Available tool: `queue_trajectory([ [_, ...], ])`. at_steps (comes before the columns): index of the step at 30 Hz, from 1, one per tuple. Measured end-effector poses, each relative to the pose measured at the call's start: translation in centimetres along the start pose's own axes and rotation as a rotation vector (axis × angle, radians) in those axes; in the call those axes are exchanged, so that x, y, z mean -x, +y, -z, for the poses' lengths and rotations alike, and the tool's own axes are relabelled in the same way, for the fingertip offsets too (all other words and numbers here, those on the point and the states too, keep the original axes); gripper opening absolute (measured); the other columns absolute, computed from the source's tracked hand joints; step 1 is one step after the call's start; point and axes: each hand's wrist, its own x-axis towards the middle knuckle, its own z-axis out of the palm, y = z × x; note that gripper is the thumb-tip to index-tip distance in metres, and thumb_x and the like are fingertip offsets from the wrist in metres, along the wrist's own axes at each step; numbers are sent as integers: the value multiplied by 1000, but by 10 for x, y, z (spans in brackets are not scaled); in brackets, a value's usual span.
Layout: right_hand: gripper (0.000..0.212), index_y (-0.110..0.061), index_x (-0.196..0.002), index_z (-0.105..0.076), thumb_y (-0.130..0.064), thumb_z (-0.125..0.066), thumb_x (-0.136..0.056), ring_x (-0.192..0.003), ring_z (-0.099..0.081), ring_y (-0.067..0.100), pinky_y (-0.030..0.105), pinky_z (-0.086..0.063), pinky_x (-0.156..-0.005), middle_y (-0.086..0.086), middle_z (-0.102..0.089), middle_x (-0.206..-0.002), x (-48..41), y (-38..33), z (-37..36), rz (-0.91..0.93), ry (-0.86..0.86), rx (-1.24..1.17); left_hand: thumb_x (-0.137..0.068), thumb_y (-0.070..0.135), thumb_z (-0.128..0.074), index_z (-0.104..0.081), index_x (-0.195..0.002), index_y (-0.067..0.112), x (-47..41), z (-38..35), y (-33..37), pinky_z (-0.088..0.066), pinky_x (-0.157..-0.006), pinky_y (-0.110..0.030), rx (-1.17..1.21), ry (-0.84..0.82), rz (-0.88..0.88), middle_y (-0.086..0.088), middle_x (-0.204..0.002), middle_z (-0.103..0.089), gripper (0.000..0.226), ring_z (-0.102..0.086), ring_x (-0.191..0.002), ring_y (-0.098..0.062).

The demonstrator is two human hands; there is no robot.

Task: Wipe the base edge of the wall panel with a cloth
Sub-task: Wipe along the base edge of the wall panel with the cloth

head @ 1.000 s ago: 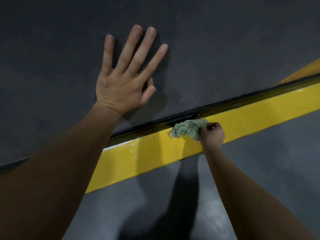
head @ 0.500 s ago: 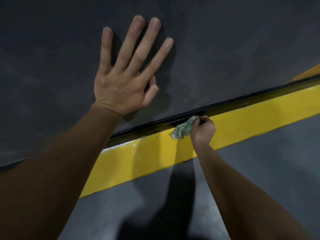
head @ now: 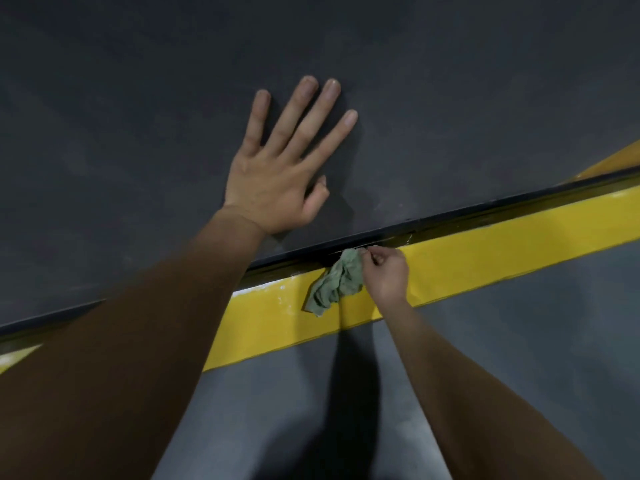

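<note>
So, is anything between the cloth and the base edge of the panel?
Nothing visible. The right hand pinches the cloth, whose top end already touches the base edge. The left hand rests higher, flat on the panel.

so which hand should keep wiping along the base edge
Right hand: it already pinches the green cloth against the base edge. The left hand lies flat on the wall panel, bracing.

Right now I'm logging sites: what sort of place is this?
Probably an industrial or workshop floor: a yellow floor stripe on grey painted concrete, running along a dark wall panel.
</note>
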Motion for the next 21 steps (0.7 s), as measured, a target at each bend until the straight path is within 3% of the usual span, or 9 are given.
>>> queue_trajectory([
  [4,67,3,-123,-62,-50,-71,-85,-134,-41,30,38,-32,-114,14,-48,-141,9,18,-12,193,-174,476,-91,23,-56,-22,-167,18,19,9,-12,7,-127,-49,23,-30,-33,-16,-171,-19,83,-14,-159,-33],
  [6,72,8,-132,-54,-48,-67,-89,-141,-31,32,39,-24,-119,18,-39,-150,15,22,-19,219,-134,512,-93,25,-58,-23,-167,19,48,11,-27,7,-128,-49,21,-53,-37,-19,-170,-19,81,-7,-159,-34],
  [8,78,10,-141,-44,-53,-56,-95,-147,-21,35,41,-16,-122,22,-31,-155,18,19,-30,171,-110,576,-96,31,-57,-22,-167,20,83,12,-51,8,-128,-48,-7,-83,-21,-22,-169,-19,80,4,-161,-31],
  [11,81,13,-148,-27,-55,-27,-103,-149,-18,37,44,-6,-123,28,-29,-156,21,6,-53,154,-154,878,-100,39,-55,-19,-167,18,119,16,-91,11,-128,-48,-107,-120,7,-19,-172,-6,79,10,-160,-26],
  [13,79,15,-149,-20,-50,-21,-105,-149,-18,40,45,-7,-123,32,-26,-156,26,-1,-67,100,-139,891,-102,42,-53,-23,-166,16,127,11,-104,10,-128,-48,-166,-105,-27,-16,-169,-7,75,10,-161,-25],
  [17,65,19,-146,-23,-34,-29,-107,-146,-23,42,47,-12,-122,35,-30,-152,40,-18,-95,72,-144,895,-101,49,-54,-29,-165,20,127,-9,-98,5,-127,-52,-258,24,7,-19,-168,-25,74,8,-161,-24],
  [21,59,19,-146,-24,-22,-35,-105,-145,-25,44,48,-11,-122,37,-30,-151,67,-34,-129,72,-183,871,-100,52,-53,-26,-165,21,128,-15,-98,7,-127,-53,-260,41,10,-18,-163,-24,77,10,-161,-24],
])
